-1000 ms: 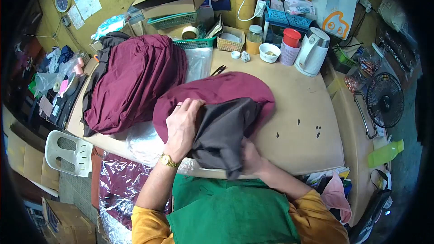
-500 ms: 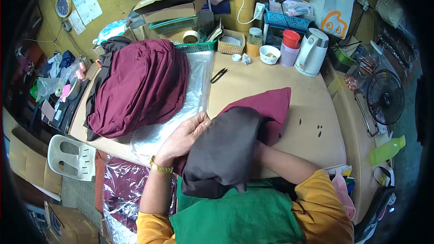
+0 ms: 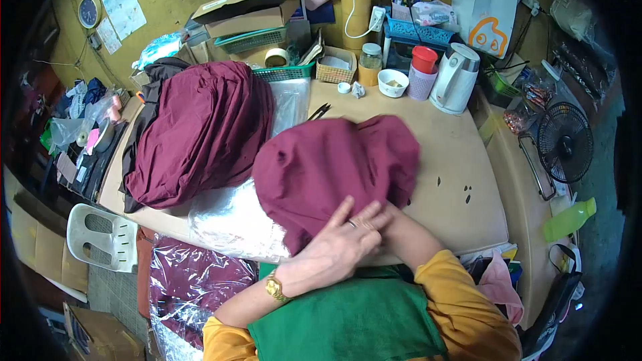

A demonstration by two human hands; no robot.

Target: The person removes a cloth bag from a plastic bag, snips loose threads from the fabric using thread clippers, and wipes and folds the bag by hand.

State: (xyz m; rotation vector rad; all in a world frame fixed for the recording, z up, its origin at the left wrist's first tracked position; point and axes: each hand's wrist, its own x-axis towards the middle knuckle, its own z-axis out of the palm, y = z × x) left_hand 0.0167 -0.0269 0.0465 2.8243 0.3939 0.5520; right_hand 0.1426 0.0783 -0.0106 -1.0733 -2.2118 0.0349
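Note:
A maroon cloth piece (image 3: 321, 160), shaped like a bag or hood, lies bunched on the table in front of me. My right forearm runs into its lower edge, and the right hand is hidden inside the cloth. My left hand (image 3: 351, 237) crosses over at that edge, fingers stretched and apart, touching the cloth or the right wrist; I cannot tell which. To the left sits a thick pile of maroon cloth (image 3: 200, 134), with dark fabric (image 3: 137, 140) along its left side. Clear plastic bags (image 3: 234, 220) lie partly beneath the pile.
Black thread snips (image 3: 320, 111) lie behind the cloth. Along the back stand a jar (image 3: 370, 65), a white bowl (image 3: 393, 83), a red-topped cup (image 3: 423, 70) and an electric kettle (image 3: 456, 80). A fan (image 3: 565, 142) is at right, a white plastic chair (image 3: 101, 237) at left.
The cloth now shows its maroon side instead of the dark one and sits farther forward on the table. My left hand has let go of its edge and moved right, across to the right wrist.

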